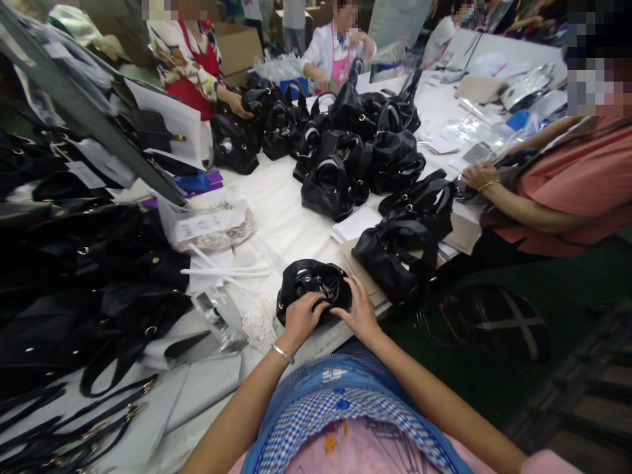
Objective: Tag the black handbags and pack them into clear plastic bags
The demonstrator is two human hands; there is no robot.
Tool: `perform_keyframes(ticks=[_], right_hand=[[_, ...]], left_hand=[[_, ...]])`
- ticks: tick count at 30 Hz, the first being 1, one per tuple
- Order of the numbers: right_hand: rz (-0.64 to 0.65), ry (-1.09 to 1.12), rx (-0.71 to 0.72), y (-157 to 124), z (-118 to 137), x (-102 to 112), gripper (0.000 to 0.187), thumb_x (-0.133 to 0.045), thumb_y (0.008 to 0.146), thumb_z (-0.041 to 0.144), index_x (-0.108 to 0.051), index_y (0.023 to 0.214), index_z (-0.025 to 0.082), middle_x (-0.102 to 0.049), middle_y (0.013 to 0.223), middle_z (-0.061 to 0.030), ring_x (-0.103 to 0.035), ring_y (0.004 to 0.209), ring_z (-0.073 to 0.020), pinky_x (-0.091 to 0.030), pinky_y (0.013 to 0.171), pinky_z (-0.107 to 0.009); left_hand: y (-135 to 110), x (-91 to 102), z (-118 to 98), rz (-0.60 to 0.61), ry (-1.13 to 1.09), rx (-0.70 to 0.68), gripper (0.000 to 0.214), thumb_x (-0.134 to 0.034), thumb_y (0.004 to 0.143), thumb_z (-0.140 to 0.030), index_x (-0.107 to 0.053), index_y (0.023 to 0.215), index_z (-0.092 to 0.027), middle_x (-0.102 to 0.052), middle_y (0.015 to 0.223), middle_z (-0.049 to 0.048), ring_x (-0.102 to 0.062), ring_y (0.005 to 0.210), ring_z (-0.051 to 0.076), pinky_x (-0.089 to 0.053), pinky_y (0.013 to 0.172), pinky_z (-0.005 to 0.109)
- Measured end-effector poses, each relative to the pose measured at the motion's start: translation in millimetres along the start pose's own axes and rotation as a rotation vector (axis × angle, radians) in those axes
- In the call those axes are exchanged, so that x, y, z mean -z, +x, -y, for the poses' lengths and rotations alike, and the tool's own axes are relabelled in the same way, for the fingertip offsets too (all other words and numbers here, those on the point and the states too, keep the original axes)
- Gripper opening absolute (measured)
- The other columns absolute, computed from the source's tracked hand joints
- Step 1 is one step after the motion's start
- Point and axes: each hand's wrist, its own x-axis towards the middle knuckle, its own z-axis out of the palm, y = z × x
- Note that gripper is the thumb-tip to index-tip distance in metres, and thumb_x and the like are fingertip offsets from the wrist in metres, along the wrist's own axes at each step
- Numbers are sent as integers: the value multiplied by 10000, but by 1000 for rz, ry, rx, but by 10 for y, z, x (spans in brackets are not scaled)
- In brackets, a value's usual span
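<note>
A small black handbag (292, 280) stands on the white table close to my body, its mouth facing up and its handle looped at the back. Gold-coloured fittings show inside the opening. My left hand (302, 321) is at the front of the mouth, thumb and fingers drawn together; what lies between its fingertips is too small to make out. My right hand (360, 308) grips the bag's right side, fingers on the top edge and thumb at the front. The bag's lower front is hidden behind my hands.
Black handbags (340, 164) crowd the table ahead, and another handbag (395, 257) sits just right on cardboard. Left are white strips (227, 270), a clear plastic bag (212, 224) and a heap of black bags (89, 276). Co-workers stand across the table; one person (557, 178) works at right.
</note>
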Motion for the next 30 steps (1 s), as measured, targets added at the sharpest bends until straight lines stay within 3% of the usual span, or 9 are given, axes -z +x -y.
perform_keyframes(ticks=[3, 6, 8, 13, 16, 18, 21, 25, 30], right_hand=[[83, -46, -8, -36, -108, -192, 1008, -750, 708, 334, -139, 1506, 252, -148, 1563, -135, -170, 1437, -318, -288, 1125, -506], [140, -44, -18, -20, -250, -318, 963, -688, 737, 201, -122, 1508, 319, -182, 1560, -98, -252, 1415, -292, -328, 1104, -496], [158, -24, -19, -28, -328, -343, 945, -640, 742, 116, -129, 1506, 333, -220, 1549, -90, -307, 1392, -275, -357, 1090, -475], [113, -10, 24, -149, -251, -135, 844, -554, 785, 49, -187, 1506, 290, -307, 1512, -107, -324, 1384, -261, -358, 1101, -467], [103, -11, 184, -129, -50, 112, 670, -448, 879, 72, -271, 1484, 301, -385, 1484, -74, -365, 1361, -212, -357, 1113, -422], [223, -24, 323, -35, 68, 230, 579, -433, 917, 112, -344, 1450, 320, -477, 1425, -41, -466, 1283, -178, -421, 1058, -347], [461, -151, 433, 149, 167, 275, 413, -523, 914, 212, -509, 1317, 301, -578, 1318, -13, -623, 1057, -160, -526, 823, -251], [517, -394, 437, 254, 219, 215, 153, -595, 879, 286, -638, 1013, 224, -641, 1141, -21, -653, 819, -160, -473, 601, -235], [455, -481, 321, 112, 276, 213, 130, -574, 883, 272, -623, 986, 209, -633, 1059, -51, -628, 736, -157, -409, 565, -241]], left_hand=[[86, 32, -21, 68, -192, 74, 175, -597, 868, -322, -678, 955, -194, -711, 974, 39, -643, 913, 207, -472, 832, 312], [176, 97, -3, 217, -474, 174, 242, -559, 879, -365, -638, 949, -148, -694, 900, 43, -631, 829, 191, -490, 766, 299], [215, 158, 12, 311, -543, 190, 278, -525, 893, -390, -611, 981, -140, -686, 915, 47, -626, 833, 187, -497, 759, 298], [186, 320, -47, 367, -98, 69, 291, -606, 841, -287, -588, 1121, -210, -679, 1086, 54, -631, 981, 214, -473, 887, 330], [112, 356, -123, 471, 164, 75, 393, -666, 788, -209, -562, 1167, -206, -689, 1097, 83, -642, 1014, 254, -480, 890, 351], [68, 343, -165, 540, 336, 72, 314, -666, 788, -198, -592, 1093, -167, -699, 1053, 114, -651, 983, 283, -490, 860, 368], [12, 306, -221, 591, 521, 52, 262, -640, 819, -218, -585, 1060, -131, -693, 1024, 145, -653, 952, 298, -500, 816, 374], [-79, 320, -310, 595, 637, -22, 173, -529, 885, -181, -571, 1050, -150, -674, 983, 118, -638, 926, 256, -500, 787, 346], [-259, 425, -332, 470, 652, -147, 231, -449, 909, -131, -579, 1088, -198, -647, 1011, 84, -586, 963, 234, -492, 838, 355]])
